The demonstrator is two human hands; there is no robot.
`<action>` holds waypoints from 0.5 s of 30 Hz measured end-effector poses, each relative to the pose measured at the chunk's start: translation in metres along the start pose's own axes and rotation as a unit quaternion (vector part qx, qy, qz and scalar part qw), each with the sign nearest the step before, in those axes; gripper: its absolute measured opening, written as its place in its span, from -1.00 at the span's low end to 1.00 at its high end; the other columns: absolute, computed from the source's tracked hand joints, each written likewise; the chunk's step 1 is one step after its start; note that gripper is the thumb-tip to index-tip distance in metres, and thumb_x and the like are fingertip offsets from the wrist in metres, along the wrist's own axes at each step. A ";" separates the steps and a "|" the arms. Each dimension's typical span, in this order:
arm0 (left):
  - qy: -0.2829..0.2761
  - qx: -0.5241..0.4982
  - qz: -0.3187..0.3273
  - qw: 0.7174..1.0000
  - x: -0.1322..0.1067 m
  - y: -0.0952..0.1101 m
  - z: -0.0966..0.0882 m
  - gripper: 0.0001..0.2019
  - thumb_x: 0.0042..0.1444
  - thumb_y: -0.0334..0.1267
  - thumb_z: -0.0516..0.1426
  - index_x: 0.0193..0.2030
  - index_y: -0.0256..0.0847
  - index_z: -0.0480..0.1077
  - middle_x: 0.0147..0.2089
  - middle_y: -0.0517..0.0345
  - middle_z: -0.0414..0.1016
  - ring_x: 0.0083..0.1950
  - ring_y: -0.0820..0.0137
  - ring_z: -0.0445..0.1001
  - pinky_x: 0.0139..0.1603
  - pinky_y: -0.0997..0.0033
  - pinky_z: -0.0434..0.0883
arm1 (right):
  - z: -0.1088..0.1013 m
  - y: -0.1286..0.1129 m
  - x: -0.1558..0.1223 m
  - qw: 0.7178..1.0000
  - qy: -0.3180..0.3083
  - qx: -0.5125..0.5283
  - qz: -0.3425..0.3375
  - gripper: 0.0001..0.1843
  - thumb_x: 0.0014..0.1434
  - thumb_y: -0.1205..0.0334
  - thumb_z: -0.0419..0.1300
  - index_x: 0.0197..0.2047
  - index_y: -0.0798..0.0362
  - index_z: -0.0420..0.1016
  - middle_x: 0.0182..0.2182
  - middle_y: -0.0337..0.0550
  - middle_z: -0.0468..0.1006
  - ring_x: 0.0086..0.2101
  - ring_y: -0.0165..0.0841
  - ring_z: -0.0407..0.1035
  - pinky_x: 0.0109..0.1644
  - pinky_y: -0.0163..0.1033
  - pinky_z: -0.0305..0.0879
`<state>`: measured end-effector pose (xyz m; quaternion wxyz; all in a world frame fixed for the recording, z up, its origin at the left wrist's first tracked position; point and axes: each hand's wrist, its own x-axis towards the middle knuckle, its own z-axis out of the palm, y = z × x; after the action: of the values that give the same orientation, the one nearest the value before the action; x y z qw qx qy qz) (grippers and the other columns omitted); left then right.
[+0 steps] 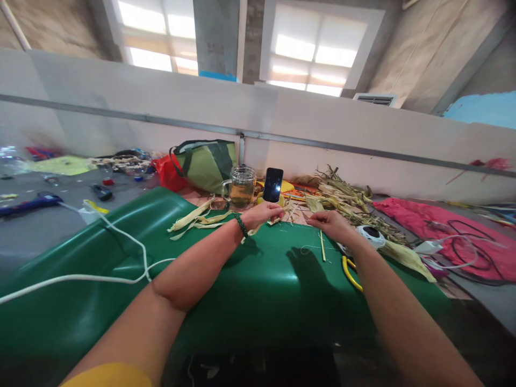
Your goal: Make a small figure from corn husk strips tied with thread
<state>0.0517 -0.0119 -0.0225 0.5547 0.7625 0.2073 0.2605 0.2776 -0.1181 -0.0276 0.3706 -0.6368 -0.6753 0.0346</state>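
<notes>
My left hand (pixel 264 214), with a dark green bead bracelet at the wrist, is raised over the far part of the green mat (pixel 258 279). Its fingertips are pinched together; what they grip is too small to make out. To its right, my right hand (pixel 332 224) also pinches, its hold equally unclear. Below the right hand a thin pale stalk (pixel 323 247) lies on the mat near a fine loose thread. Beside the right wrist sits a white spool (pixel 371 236). A tool with yellow handles (pixel 351 273) is partly hidden by the right forearm. Dried corn husks (pixel 197 217) lie left of my hands.
Behind my hands stand a glass mug (pixel 242 187) of amber liquid and an upright phone (pixel 273 184). Dried stalks and husks (pixel 342 196) are heaped at the back right. A white cable (pixel 80 278) crosses the mat's left side; pink cloth (pixel 455 231) lies right.
</notes>
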 end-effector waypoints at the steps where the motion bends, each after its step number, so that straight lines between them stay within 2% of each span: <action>1: 0.009 0.023 0.009 1.000 0.000 0.000 0.000 -0.72 0.03 -0.16 0.14 -0.57 -0.31 0.32 -0.59 0.25 0.25 -0.52 0.56 0.16 -0.47 0.54 0.10 | 0.003 -0.003 0.000 1.000 0.002 -0.008 0.002 -0.79 -0.04 0.07 0.30 -0.40 0.04 0.57 -0.47 -0.15 0.54 -0.49 -0.36 0.34 -0.43 -0.28 0.22; 3: 0.026 0.068 0.020 0.997 0.000 0.001 -0.001 -0.73 0.02 -0.18 0.12 -0.58 -0.31 0.33 -0.60 0.25 0.26 -0.51 0.54 0.19 -0.46 0.54 0.12 | 0.011 -0.014 0.001 1.000 -0.008 0.015 0.013 -0.68 -0.04 0.10 0.31 -0.19 0.02 0.56 -0.23 -0.05 0.56 -0.44 -0.34 0.38 -0.39 -0.25 0.27; 5: 0.022 0.103 0.026 0.994 -0.002 0.003 -0.001 -0.73 0.03 -0.18 0.10 -0.58 -0.30 0.33 -0.62 0.25 0.25 -0.52 0.53 0.19 -0.47 0.53 0.12 | 0.021 -0.027 0.004 0.997 -0.017 0.078 0.022 -0.45 -0.07 0.07 0.33 0.03 0.00 0.45 -0.07 0.02 0.50 -0.47 -0.38 0.37 -0.41 -0.25 0.30; 7: -0.005 0.127 0.039 0.991 -0.004 0.007 0.000 -0.70 0.05 -0.16 0.07 -0.60 -0.29 0.30 -0.64 0.26 0.23 -0.54 0.54 0.16 -0.49 0.53 0.10 | 0.031 -0.041 0.008 0.989 -0.032 0.142 0.019 -0.31 -0.11 0.01 0.35 0.11 0.01 0.37 -0.12 0.00 0.50 -0.50 -0.41 0.35 -0.43 -0.25 0.31; 9: -0.038 0.141 0.054 0.988 -0.008 0.010 0.002 -0.65 0.06 -0.12 0.07 -0.65 -0.28 0.24 -0.65 0.26 0.20 -0.56 0.55 0.12 -0.51 0.52 0.08 | 0.039 -0.051 0.012 0.984 -0.045 0.173 0.000 -0.36 -0.13 -0.05 0.35 0.01 0.04 0.43 -0.27 -0.09 0.53 -0.49 -0.40 0.35 -0.42 -0.27 0.30; 11: -0.057 0.139 0.060 0.987 -0.010 0.012 0.005 -0.62 0.06 -0.07 0.07 -0.66 -0.27 0.20 -0.65 0.26 0.17 -0.56 0.56 0.10 -0.52 0.52 0.07 | 0.043 -0.056 0.014 0.981 -0.047 0.188 -0.012 -0.50 -0.14 -0.10 0.35 -0.20 0.06 0.51 -0.42 -0.17 0.52 -0.51 -0.41 0.32 -0.44 -0.29 0.25; 13: -0.061 0.127 0.053 0.989 -0.012 0.015 0.007 -0.64 0.06 -0.06 0.07 -0.61 -0.27 0.23 -0.62 0.27 0.16 -0.57 0.56 0.10 -0.53 0.53 0.08 | 0.046 -0.057 0.014 0.975 -0.025 0.222 0.006 -0.58 -0.13 -0.14 0.32 -0.40 0.07 0.49 -0.55 -0.22 0.46 -0.58 -0.45 0.24 -0.50 -0.32 0.17; 15: -0.055 0.118 0.047 0.990 -0.013 0.016 0.008 -0.68 0.05 -0.08 0.08 -0.58 -0.27 0.25 -0.61 0.28 0.14 -0.57 0.57 0.08 -0.54 0.53 0.05 | 0.046 -0.054 0.014 0.957 -0.004 0.285 0.044 -0.57 -0.14 -0.16 0.32 -0.48 0.08 0.46 -0.64 -0.27 0.39 -0.62 -0.49 0.16 -0.55 -0.35 0.09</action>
<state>0.0472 -0.0305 -0.0115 0.4591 0.8445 0.1696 0.2176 0.2088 -0.0957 -0.0268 0.5323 -0.5333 -0.6102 0.2447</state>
